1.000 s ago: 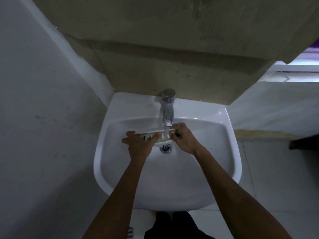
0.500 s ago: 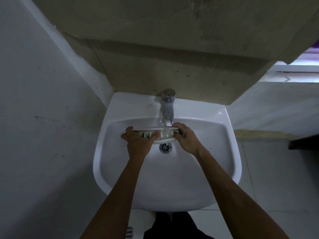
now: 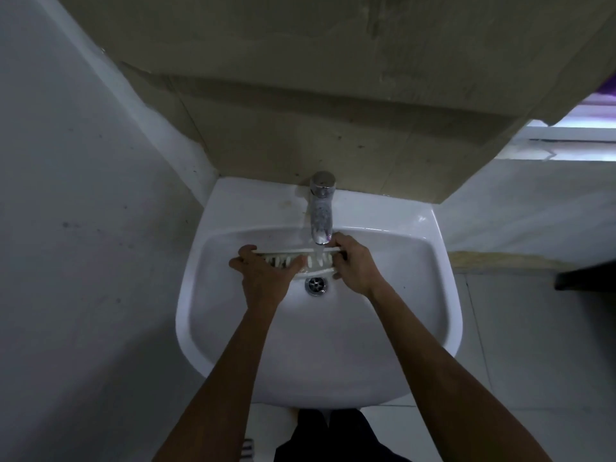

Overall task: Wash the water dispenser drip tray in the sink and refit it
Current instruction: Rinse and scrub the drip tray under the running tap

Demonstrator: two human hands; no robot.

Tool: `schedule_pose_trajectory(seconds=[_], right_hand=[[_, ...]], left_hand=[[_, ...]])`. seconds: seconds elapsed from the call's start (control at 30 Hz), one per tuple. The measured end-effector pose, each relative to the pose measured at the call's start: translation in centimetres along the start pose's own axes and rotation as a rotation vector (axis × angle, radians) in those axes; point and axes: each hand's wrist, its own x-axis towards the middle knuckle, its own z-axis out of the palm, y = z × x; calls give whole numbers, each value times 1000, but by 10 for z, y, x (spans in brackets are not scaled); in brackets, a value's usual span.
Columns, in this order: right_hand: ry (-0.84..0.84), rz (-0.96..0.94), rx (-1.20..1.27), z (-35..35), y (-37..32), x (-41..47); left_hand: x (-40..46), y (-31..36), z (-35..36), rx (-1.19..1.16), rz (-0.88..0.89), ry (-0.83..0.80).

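Note:
The white slotted drip tray (image 3: 315, 261) is held level inside the white sink (image 3: 430, 295), just under the chrome tap (image 3: 321, 211). Water runs from the spout onto the tray's right half. My left hand (image 3: 266, 271) grips the tray's left end, fingers curled over its far edge and thumb lying across the slots. My right hand (image 3: 353, 265) grips the right end, fingers wrapped round it. The drain (image 3: 316, 284) shows just below the tray. Both hands hide the tray's ends.
A grey wall stands close on the left and a beige panel (image 3: 300, 145) rises behind the sink. White floor tiles lie to the right, with a dark object (image 3: 586, 275) at the right edge. My legs show under the sink's front rim.
The tray has risen a little toward the spout and away from the drain. My left thumb has slid further right across the slots. Both hands keep their grip.

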Motion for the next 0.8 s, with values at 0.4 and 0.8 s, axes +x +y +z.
schedule_pose_trajectory(seconds=[0.4,0.8], right_hand=[[-143,255,619,1,-3,-9],[-135,128,499,5,0,-1]], left_hand=[[16,-10,-8,196,21,43],[17,-10,5,834,650,-29]])
